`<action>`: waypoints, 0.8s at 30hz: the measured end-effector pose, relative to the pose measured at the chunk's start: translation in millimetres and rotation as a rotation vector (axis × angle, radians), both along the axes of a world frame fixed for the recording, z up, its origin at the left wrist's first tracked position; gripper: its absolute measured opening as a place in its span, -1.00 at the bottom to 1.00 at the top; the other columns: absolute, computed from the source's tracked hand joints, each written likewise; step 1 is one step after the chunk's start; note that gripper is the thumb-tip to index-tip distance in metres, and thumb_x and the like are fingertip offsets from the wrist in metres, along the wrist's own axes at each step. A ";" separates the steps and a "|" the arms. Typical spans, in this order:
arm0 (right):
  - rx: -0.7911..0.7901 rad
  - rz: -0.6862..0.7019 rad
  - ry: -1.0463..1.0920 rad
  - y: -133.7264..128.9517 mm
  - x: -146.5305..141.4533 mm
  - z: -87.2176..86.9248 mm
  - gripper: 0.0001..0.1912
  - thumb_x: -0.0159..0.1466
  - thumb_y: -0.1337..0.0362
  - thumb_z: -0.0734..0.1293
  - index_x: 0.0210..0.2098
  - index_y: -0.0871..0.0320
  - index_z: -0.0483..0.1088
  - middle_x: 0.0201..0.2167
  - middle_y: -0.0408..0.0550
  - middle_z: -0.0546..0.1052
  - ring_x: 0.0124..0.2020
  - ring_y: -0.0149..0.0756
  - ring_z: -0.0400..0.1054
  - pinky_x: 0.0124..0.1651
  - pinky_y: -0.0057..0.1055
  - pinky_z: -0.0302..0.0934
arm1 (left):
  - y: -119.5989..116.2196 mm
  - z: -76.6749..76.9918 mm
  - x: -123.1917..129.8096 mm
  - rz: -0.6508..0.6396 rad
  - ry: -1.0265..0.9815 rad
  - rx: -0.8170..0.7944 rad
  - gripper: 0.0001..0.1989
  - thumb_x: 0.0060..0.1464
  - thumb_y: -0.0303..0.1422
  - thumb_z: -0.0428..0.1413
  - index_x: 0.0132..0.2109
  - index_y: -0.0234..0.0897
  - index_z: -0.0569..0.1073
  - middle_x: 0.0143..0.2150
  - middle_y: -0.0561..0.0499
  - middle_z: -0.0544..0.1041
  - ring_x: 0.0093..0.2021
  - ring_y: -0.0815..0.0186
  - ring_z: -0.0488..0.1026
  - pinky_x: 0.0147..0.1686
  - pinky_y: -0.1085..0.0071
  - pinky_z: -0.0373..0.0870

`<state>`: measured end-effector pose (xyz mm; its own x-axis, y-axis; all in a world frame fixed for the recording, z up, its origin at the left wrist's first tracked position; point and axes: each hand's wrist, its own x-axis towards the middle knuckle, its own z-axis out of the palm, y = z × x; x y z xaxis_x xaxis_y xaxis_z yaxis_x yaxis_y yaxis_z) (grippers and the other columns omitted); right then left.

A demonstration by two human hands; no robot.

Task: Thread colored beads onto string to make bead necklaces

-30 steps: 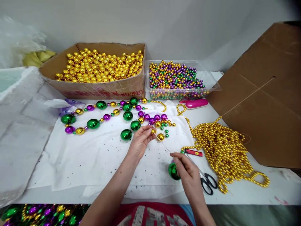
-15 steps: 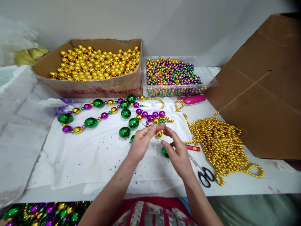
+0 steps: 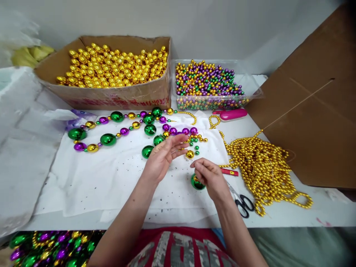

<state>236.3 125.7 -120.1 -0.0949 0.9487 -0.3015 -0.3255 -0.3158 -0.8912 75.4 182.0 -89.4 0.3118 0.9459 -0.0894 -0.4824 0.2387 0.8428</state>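
The pale grey tabletop (image 3: 283, 213) carries everything, and the white cloth (image 3: 116, 185) covers its middle, presumably so that round pieces do not roll or scratch. A large brown cardboard panel (image 3: 300, 122) leans up right of the cloth, with a thin cord running from a hole in it to the heap of shiny gold bead strands (image 3: 258, 167) at the cloth's right edge, perhaps to keep the strand end findable. Behind the cloth, the open cardboard box (image 3: 83, 98) of glossy gold balls and the clear plastic tray (image 3: 251, 96) of small mixed beads probably sit there for easy reach. On the cloth's far left part lies a looped string of green, purple and gold balls (image 3: 108, 139), spread out flat and likely out of the way.

The hands are apart, above the cloth: the left hand (image 3: 161, 155) with fingers extended, the right hand (image 3: 213, 178) curled into a pinch; whether a thread passes between its fingertips I cannot tell. Black-handled scissors (image 3: 240, 200) lie right of the cloth. A shiny green ball (image 3: 198, 184) rests on the cloth beneath the right hand; a smaller loose gold ball (image 3: 189, 154) lies near the left fingertips.
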 end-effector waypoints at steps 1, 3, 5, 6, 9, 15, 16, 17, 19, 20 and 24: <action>-0.018 -0.067 0.092 2.0 5.0 0.3 -0.82 0.22 0.17 0.33 -0.39 0.17 0.41 -0.72 -0.30 0.12 -0.69 -0.55 -0.14 -0.65 -0.54 -0.26 | -0.8 -2.0 -3.9 0.014 0.079 0.011 -0.65 0.18 -0.20 0.04 0.04 -0.25 0.46 0.11 -0.16 0.44 0.01 0.13 0.44 0.02 0.13 0.37; -0.034 -0.157 0.264 5.6 16.1 2.9 -0.85 0.19 0.21 0.36 -0.40 0.17 0.38 -0.69 -0.31 0.07 -0.67 -0.55 -0.18 -0.64 -0.57 -0.25 | -4.2 -7.5 -14.6 0.083 0.281 0.050 -0.62 0.14 -0.23 0.09 0.09 -0.22 0.43 0.09 -0.14 0.45 -0.01 0.16 0.45 0.00 0.19 0.38; -0.040 -0.200 0.371 7.5 25.5 6.5 -0.87 0.19 0.24 0.36 -0.39 0.17 0.37 -0.65 -0.30 0.05 -0.65 -0.55 -0.17 -0.64 -0.60 -0.21 | -9.5 -15.3 -27.7 0.195 0.503 0.102 -0.65 0.12 -0.24 0.12 0.04 -0.24 0.45 0.01 -0.12 0.50 -0.03 0.18 0.45 -0.02 0.23 0.39; -0.038 -0.208 0.394 7.6 28.8 7.9 -0.88 0.19 0.25 0.36 -0.39 0.17 0.37 -0.64 -0.29 0.05 -0.64 -0.54 -0.16 -0.63 -0.61 -0.19 | -12.6 -20.0 -34.2 0.254 0.619 0.130 -0.68 0.12 -0.24 0.11 0.00 -0.25 0.47 -0.03 -0.10 0.52 -0.05 0.19 0.46 -0.03 0.24 0.39; -0.021 -0.204 0.415 4.3 31.6 8.8 -0.93 0.21 0.29 0.34 -0.36 0.17 0.38 -0.63 -0.28 0.07 -0.62 -0.53 -0.13 -0.62 -0.61 -0.17 | -22.2 -36.9 -48.0 0.383 0.986 0.280 -0.74 0.14 -0.25 0.09 -0.07 -0.23 0.50 -0.07 -0.07 0.51 -0.06 0.18 0.43 -0.03 0.22 0.37; 0.009 -0.214 0.246 -11.3 22.1 1.6 -0.91 0.23 0.26 0.33 -0.26 0.11 0.40 -0.67 -0.28 0.13 -0.63 -0.52 -0.08 -0.59 -0.56 -0.16 | -37.6 -76.3 -43.3 0.236 1.303 0.517 -0.51 0.05 -0.34 0.16 0.14 -0.17 0.32 0.14 -0.13 0.32 0.16 0.08 0.23 0.12 0.07 0.21; 0.005 -0.206 0.147 -15.0 20.9 0.3 -0.88 0.23 0.24 0.34 -0.23 0.10 0.41 -0.68 -0.28 0.14 -0.64 -0.51 -0.05 -0.59 -0.55 -0.17 | -38.4 -81.1 -41.7 0.220 1.270 0.500 -0.49 0.04 -0.36 0.16 0.16 -0.17 0.30 0.15 -0.13 0.30 0.17 0.08 0.22 0.13 0.07 0.20; -0.004 -0.191 0.031 -19.0 20.0 -0.9 -0.84 0.22 0.22 0.35 -0.21 0.10 0.42 -0.69 -0.27 0.16 -0.64 -0.51 -0.02 -0.59 -0.53 -0.17 | -38.5 -84.4 -40.7 0.225 1.219 0.463 -0.48 0.04 -0.37 0.16 0.16 -0.17 0.29 0.15 -0.13 0.30 0.17 0.08 0.21 0.15 0.07 0.18; -0.035 -0.132 -0.185 -27.6 19.5 -3.1 -0.78 0.19 0.19 0.38 -0.19 0.13 0.44 -0.68 -0.24 0.22 -0.62 -0.48 0.05 -0.59 -0.51 -0.17 | -36.7 -85.9 -40.3 0.279 1.057 0.322 -0.46 -0.01 -0.35 0.21 0.13 -0.17 0.27 0.12 -0.12 0.32 0.15 0.09 0.25 0.15 0.08 0.17; -0.053 -0.093 -0.252 -31.8 19.7 -4.1 -0.76 0.18 0.17 0.39 -0.19 0.14 0.46 -0.67 -0.22 0.25 -0.60 -0.47 0.08 -0.58 -0.50 -0.16 | -35.0 -84.2 -40.7 0.301 0.939 0.223 -0.45 -0.04 -0.32 0.23 0.11 -0.18 0.27 0.09 -0.11 0.34 0.12 0.10 0.28 0.13 0.09 0.21; -0.122 -0.006 -0.214 -42.1 21.1 -7.2 -0.72 0.18 0.13 0.38 -0.18 0.17 0.47 -0.70 -0.25 0.21 -0.64 -0.48 0.04 -0.58 -0.49 -0.17 | -26.5 -69.6 -40.5 0.223 0.401 -0.145 -0.52 -0.07 -0.28 0.26 -0.01 -0.24 0.29 -0.05 -0.07 0.40 -0.06 0.19 0.39 -0.08 0.21 0.40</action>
